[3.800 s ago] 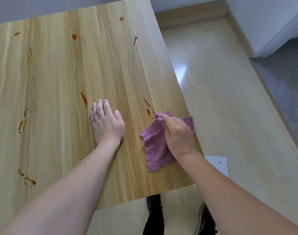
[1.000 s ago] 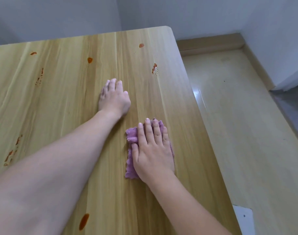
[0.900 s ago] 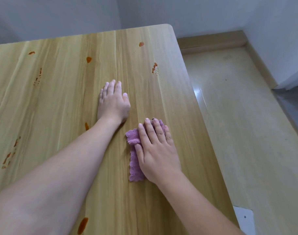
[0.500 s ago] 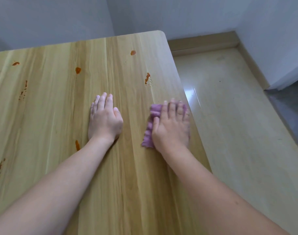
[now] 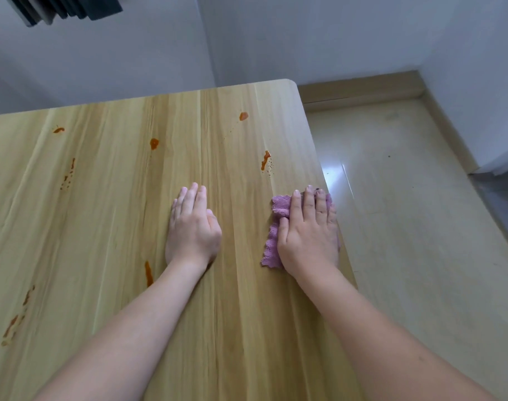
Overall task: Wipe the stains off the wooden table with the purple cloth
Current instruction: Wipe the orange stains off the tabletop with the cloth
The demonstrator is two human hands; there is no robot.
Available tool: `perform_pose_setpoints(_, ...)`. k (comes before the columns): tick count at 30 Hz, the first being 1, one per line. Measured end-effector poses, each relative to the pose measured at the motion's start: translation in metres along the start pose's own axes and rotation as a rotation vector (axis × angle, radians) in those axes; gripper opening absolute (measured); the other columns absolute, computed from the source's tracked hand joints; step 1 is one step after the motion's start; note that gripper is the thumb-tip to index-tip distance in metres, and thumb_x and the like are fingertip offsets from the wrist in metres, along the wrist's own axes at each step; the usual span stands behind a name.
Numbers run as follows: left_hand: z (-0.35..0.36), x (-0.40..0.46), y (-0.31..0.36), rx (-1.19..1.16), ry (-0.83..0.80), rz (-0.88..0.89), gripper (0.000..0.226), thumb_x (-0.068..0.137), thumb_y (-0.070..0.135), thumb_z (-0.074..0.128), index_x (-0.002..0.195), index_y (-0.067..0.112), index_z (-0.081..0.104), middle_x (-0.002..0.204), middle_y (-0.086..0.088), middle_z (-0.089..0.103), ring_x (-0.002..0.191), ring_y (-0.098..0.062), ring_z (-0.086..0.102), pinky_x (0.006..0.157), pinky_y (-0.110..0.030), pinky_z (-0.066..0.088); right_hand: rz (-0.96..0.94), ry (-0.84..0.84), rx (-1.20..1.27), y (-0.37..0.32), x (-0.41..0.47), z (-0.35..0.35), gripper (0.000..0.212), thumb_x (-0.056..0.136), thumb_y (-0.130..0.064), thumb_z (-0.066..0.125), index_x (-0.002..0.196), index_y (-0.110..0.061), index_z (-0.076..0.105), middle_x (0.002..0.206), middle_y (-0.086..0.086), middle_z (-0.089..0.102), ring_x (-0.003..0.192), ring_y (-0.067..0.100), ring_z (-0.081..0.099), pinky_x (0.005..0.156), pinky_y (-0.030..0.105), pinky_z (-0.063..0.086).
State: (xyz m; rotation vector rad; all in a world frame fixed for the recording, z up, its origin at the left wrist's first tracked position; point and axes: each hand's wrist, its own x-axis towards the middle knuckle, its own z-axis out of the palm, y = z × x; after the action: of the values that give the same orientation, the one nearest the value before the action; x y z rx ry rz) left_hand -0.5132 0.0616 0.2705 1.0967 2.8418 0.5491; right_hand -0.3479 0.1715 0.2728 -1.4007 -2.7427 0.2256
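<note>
The purple cloth [image 5: 273, 241] lies folded on the wooden table [image 5: 102, 215] close to its right edge. My right hand [image 5: 307, 235] presses flat on the cloth with straight fingers and covers most of it. My left hand [image 5: 192, 227] rests flat on the bare wood to the left of the cloth, holding nothing. Several orange-red stains mark the table: one streak [image 5: 265, 160] just beyond the cloth, a spot [image 5: 243, 116] near the far right corner, a spot [image 5: 154, 143] farther left, and a streak [image 5: 148, 272] beside my left wrist.
More stains sit along the table's left side [image 5: 14, 325] and far left [image 5: 58, 130]. Pale tiled floor [image 5: 414, 227] lies to the right of the table. A white wall [image 5: 304, 39] stands behind, with a dark object [image 5: 64, 8] at the top left.
My right hand has slid the cloth from the table's middle toward the right edge and farther away. My left hand has stayed flat on the wood. The stains near the cloth's first position are gone.
</note>
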Motion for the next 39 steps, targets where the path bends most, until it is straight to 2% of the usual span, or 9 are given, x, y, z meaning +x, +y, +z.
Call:
perform_pose_setpoints(5, -0.001, 0.002, 0.001, 0.024, -0.005, -0.007, 0.060, 0.088, 0.023, 0.025, 0.146, 0.009, 0.034, 0.156, -0.007, 0.027, 0.146, -0.020, 0.016, 0.120, -0.034, 0.008, -0.199, -0.023, 0.079, -0.059, -0.003, 0.009, 0.063, 0.096, -0.040, 0.018, 0.150, -0.008, 0.027, 0.159, 0.013, 0.018, 0.148, 0.027, 0.005, 0.118, 0.045, 0.000)
perform_pose_setpoints(9, -0.003, 0.003, 0.006, 0.037, -0.029, -0.007, 0.059, 0.089, 0.023, 0.026, 0.145, 0.009, 0.035, 0.155, -0.007, 0.029, 0.145, -0.022, 0.018, 0.119, -0.036, 0.012, -0.279, -0.022, 0.101, -0.049, -0.002, 0.007, 0.056, 0.098, -0.041, 0.026, 0.147, -0.016, 0.039, 0.156, 0.007, 0.029, 0.147, 0.025, 0.015, 0.117, 0.046, 0.011)
perform_pose_setpoints(12, -0.010, 0.004, 0.008, 0.136, -0.081, -0.020, 0.053, 0.089, 0.025, 0.032, 0.139, 0.011, 0.041, 0.147, -0.010, 0.038, 0.136, -0.029, 0.031, 0.112, -0.041, 0.024, -0.098, 0.008, 0.083, -0.013, 0.006, 0.001, 0.056, 0.093, -0.046, 0.031, 0.146, -0.030, 0.040, 0.157, 0.004, 0.028, 0.146, 0.027, 0.017, 0.117, 0.044, 0.004)
perform_pose_setpoints(16, -0.022, 0.046, 0.012, 0.212, -0.126, -0.040, 0.036, 0.088, 0.026, 0.039, 0.118, 0.010, 0.049, 0.126, -0.012, 0.047, 0.112, -0.032, 0.043, 0.095, -0.041, 0.035, 0.054, -0.015, 0.035, 0.003, 0.019, -0.002, 0.061, 0.093, -0.047, 0.023, 0.149, -0.027, 0.035, 0.157, 0.010, 0.025, 0.145, 0.029, 0.016, 0.117, 0.042, 0.000)
perform_pose_setpoints(21, -0.006, 0.100, 0.020, 0.127, -0.123, 0.010, 0.056, 0.095, 0.027, 0.036, 0.147, 0.010, 0.025, 0.152, -0.011, 0.023, 0.141, -0.028, 0.018, 0.117, -0.040, 0.015, 0.095, 0.024, 0.012, -0.022, 0.040, 0.005, 0.060, 0.095, -0.043, 0.024, 0.145, -0.016, 0.041, 0.153, 0.016, 0.031, 0.144, 0.034, 0.024, 0.116, 0.043, 0.005)
perform_pose_setpoints(28, 0.008, 0.102, 0.012, 0.084, -0.041, 0.030, 0.054, 0.093, 0.024, 0.039, 0.145, 0.007, 0.033, 0.151, -0.012, 0.030, 0.141, -0.027, 0.023, 0.117, -0.041, 0.017, -0.166, 0.013, 0.115, -0.076, 0.077, 0.012, 0.058, 0.096, -0.041, 0.027, 0.144, -0.013, 0.043, 0.153, 0.014, 0.033, 0.145, 0.030, 0.022, 0.115, 0.044, 0.010)
perform_pose_setpoints(31, 0.011, 0.104, 0.011, 0.099, -0.038, 0.031, 0.054, 0.093, 0.023, 0.041, 0.144, 0.008, 0.034, 0.150, -0.012, 0.031, 0.140, -0.028, 0.024, 0.117, -0.040, 0.017, -0.212, 0.007, 0.104, -0.054, 0.102, 0.011, 0.060, 0.096, -0.043, 0.021, 0.148, -0.018, 0.036, 0.157, 0.010, 0.026, 0.146, 0.028, 0.017, 0.118, 0.044, 0.006)
perform_pose_setpoints(35, 0.010, 0.103, 0.011, 0.103, -0.045, 0.022, 0.054, 0.095, 0.023, 0.038, 0.146, 0.009, 0.031, 0.151, -0.009, 0.029, 0.141, -0.025, 0.021, 0.117, -0.039, 0.016, 0.023, -0.045, 0.040, -0.003, 0.137, -0.001, 0.058, 0.100, -0.044, 0.015, 0.154, -0.023, 0.012, 0.162, 0.006, 0.002, 0.148, 0.025, -0.005, 0.119, 0.040, -0.005)
perform_pose_setpoints(39, 0.009, 0.103, 0.012, 0.092, -0.038, 0.022, 0.053, 0.094, 0.023, 0.038, 0.145, 0.009, 0.033, 0.150, -0.009, 0.031, 0.140, -0.025, 0.023, 0.117, -0.040, 0.018, 0.076, -0.017, 0.004, -0.017, 0.141, 0.000, 0.061, 0.099, -0.041, 0.016, 0.154, -0.018, 0.010, 0.161, 0.011, 0.001, 0.148, 0.028, -0.006, 0.118, 0.041, -0.008)
